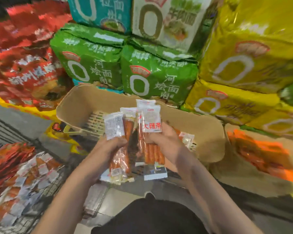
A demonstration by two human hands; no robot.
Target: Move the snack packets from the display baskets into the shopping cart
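**Two hands, one fanned bundle of packets above the basket**

Both hands grasp snack packets (134, 141) over the cardboard-lined display basket (85, 102): the left hand (108, 149) clutches several, the right hand (161, 139) clutches the rest, all upright and overlapping. The shopping cart (24, 183), lower left, already holds similar packets. Judged risk: the glossy wrappers are stacked loosely, so one could slide free during the swing toward the cart and drop to the floor. Legible print: red characters "大辣条" on the front packet; green noodle bags (156, 76) behind read "河南烩面".
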